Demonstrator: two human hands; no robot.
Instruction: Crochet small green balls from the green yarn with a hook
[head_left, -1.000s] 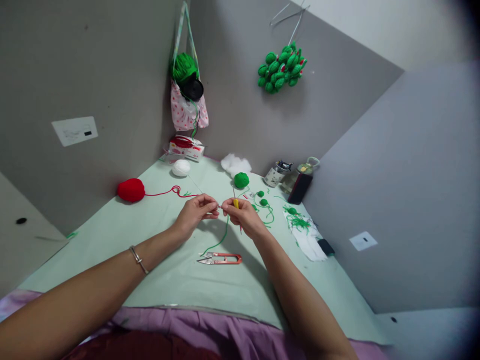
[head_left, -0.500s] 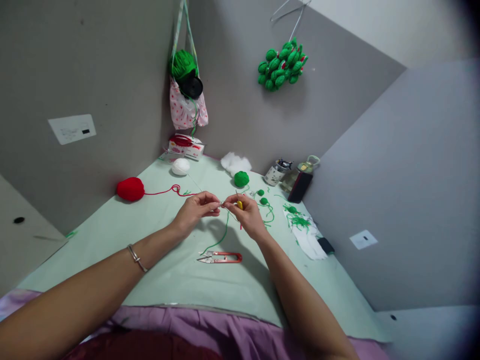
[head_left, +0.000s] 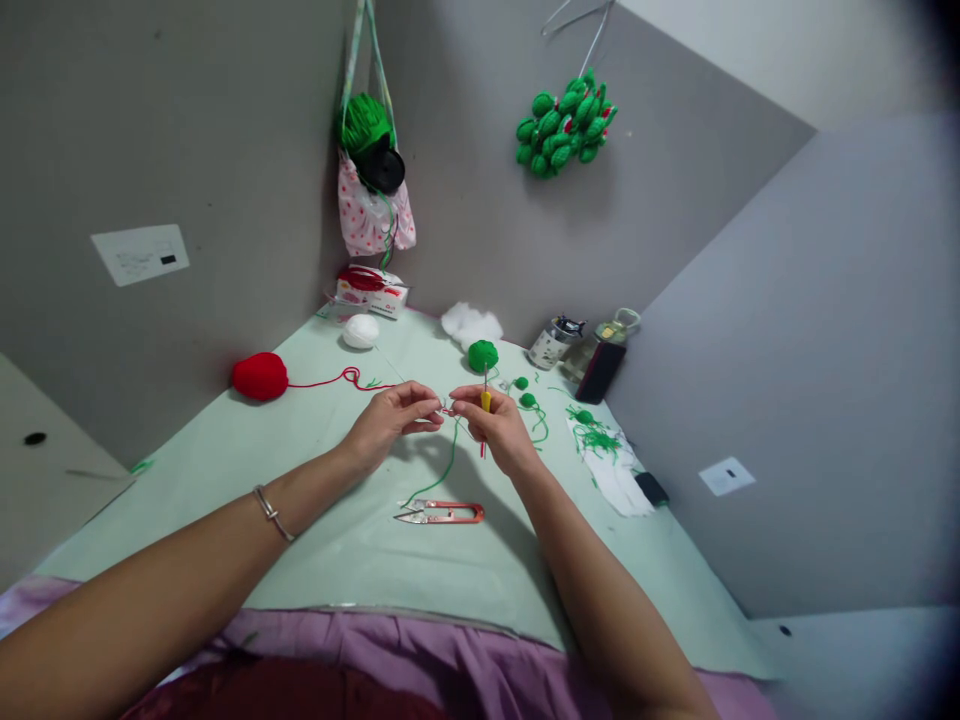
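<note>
Between the fingertips of my left hand (head_left: 396,418) is a small crochet piece (head_left: 447,408), whitish with some red; the fingers mostly cover it. My right hand (head_left: 504,430) is closed around a crochet hook (head_left: 486,402) with a yellow grip, its metal shaft pointing up and a red end showing below. The right fingertips are at the piece too. Red yarn (head_left: 322,384) and a thin white strand run toward my left hand. A green yarn tail (head_left: 452,462) hangs beneath the hands and reaches the orange-handled thread snips (head_left: 459,513) lying on the table.
On the table (head_left: 337,570) stand a red yarn ball (head_left: 260,377), a white yarn ball (head_left: 361,332), a green yarn ball (head_left: 483,355) and white stuffing (head_left: 471,322). Green scraps (head_left: 598,438) lie on white paper at right. Green crocheted pieces (head_left: 562,130) hang on the wall.
My right hand has drawn slightly right, away from my left. The crochet hook has turned more upright, and more of the piece shows between the hands.
</note>
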